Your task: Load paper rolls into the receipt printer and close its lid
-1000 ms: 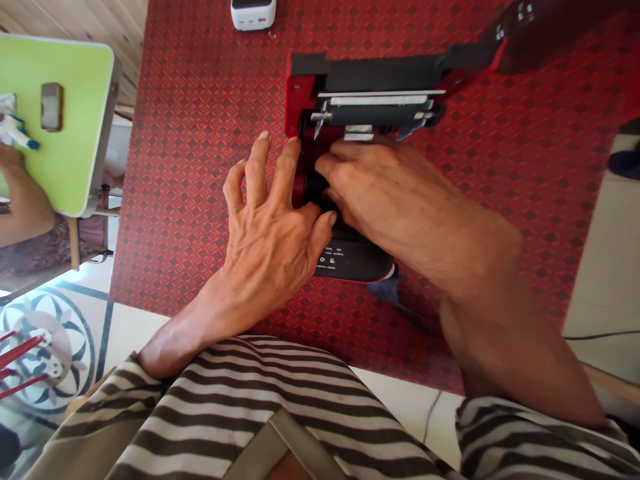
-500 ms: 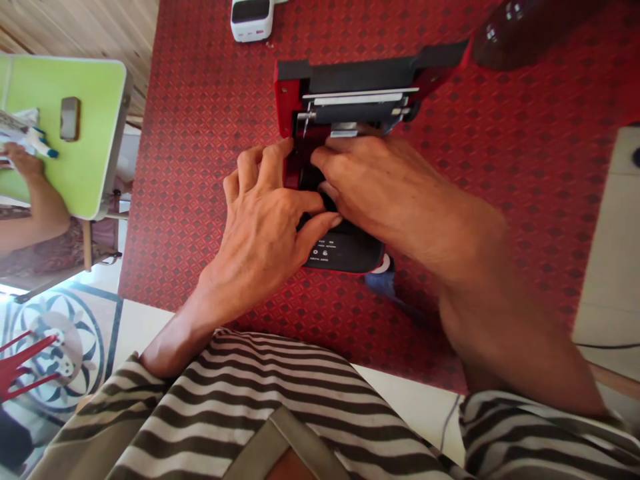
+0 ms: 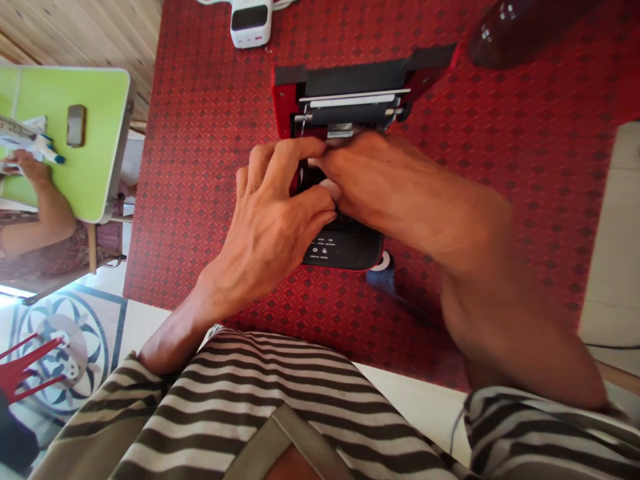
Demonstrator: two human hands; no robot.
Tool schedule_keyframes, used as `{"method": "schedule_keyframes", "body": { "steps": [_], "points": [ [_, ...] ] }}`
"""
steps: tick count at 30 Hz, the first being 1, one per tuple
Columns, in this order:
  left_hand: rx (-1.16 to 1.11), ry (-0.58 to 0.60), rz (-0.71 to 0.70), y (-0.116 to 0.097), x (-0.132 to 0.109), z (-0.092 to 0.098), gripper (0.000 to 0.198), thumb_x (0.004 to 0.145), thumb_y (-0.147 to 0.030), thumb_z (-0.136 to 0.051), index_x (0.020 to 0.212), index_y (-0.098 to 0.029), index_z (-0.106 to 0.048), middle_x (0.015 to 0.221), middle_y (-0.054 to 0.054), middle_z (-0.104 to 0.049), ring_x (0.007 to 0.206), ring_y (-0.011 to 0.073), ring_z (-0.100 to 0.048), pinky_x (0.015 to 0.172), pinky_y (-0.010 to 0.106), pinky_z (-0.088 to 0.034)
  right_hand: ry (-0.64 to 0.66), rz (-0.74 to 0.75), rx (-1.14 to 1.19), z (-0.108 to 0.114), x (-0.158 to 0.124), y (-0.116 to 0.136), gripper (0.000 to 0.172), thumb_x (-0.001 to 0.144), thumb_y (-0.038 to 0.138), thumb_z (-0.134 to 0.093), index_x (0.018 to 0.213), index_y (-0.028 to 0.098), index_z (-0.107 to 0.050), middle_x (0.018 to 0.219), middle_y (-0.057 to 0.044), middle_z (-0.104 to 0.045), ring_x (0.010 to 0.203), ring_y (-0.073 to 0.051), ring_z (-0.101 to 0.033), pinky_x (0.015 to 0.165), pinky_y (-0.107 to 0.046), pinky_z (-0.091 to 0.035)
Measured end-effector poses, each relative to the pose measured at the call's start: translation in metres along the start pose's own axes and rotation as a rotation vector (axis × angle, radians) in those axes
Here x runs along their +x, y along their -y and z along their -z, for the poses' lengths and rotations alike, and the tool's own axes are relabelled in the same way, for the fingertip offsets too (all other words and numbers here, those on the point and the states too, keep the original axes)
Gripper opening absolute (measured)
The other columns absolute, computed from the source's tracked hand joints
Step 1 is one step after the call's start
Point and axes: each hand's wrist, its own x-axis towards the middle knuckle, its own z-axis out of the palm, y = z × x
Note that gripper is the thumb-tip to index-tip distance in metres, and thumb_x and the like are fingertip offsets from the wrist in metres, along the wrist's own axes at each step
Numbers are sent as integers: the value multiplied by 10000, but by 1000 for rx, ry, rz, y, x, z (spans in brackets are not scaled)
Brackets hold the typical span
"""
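Observation:
A red and black printer (image 3: pixel 345 250) lies on the red patterned tablecloth (image 3: pixel 200 167) with its lid (image 3: pixel 350 77) swung open and a metal roller bar showing. My left hand (image 3: pixel 273 213) curls over the printer's left edge, fingers bent and pressed against the open bay. My right hand (image 3: pixel 370 177) reaches in from the right, its fingers closed inside the bay and meeting my left fingertips. What the fingers pinch there is hidden.
A small white device (image 3: pixel 251 20) sits at the cloth's far edge, a dark rounded object (image 3: pixel 505 30) at top right. Left, another person's arm (image 3: pixel 43 200) rests at a green table (image 3: pixel 75 133). A cable runs off the right side.
My left hand has slid right and closed over the printer's edge, its fingers going from spread to curled. My right hand has stayed in the bay. The view has shifted slightly.

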Motion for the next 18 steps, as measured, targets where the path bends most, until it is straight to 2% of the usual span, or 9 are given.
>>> {"method": "schedule_keyframes", "body": {
  "steps": [3,5,7,12,15,18],
  "points": [
    [-34,-77,-148,4,-3,5,80,1271,-276,-746,1247,-299,-819,1466,97,-852,1157,282,-788,960,486,-720,164,17,-94,10,1,3,379,1197,120,-490,1249,265,-836,1302,-125,-896,1179,-327,-823,1068,-436,-596],
    [-27,-105,-229,7,-7,9,90,1258,-191,-775,1276,-276,-798,1374,79,-868,1084,235,-818,868,412,-708,158,21,-125,13,1,5,357,1172,109,-504,1266,258,-814,1355,-123,-884,1263,-344,-830,1099,-446,-606],
    [22,-96,-264,7,-11,14,151,1269,-118,-740,1314,-251,-796,1387,98,-899,1117,244,-856,853,420,-686,124,16,-156,13,-2,4,349,1155,118,-508,1260,267,-805,1365,-127,-882,1310,-367,-826,1122,-475,-616],
    [132,-11,-273,6,-21,22,207,1332,-158,-634,1359,-286,-795,1362,68,-954,1060,245,-856,866,444,-621,82,60,-123,11,-14,3,343,1188,174,-496,1305,292,-795,1301,-128,-882,1288,-381,-816,1093,-496,-618],
    [137,13,-273,6,-23,21,220,1348,-171,-596,1378,-279,-785,1354,66,-964,1066,227,-872,897,413,-647,74,66,-112,17,-22,4,317,1227,235,-485,1328,276,-783,1327,-139,-872,1268,-376,-818,1093,-495,-606],
    [77,-58,-253,7,-23,18,236,1340,-162,-588,1398,-287,-779,1415,65,-970,1107,226,-915,933,403,-716,83,75,-116,22,-23,2,305,1247,290,-481,1333,280,-773,1371,-139,-875,1273,-358,-813,1111,-481,-602]
  ]
}}
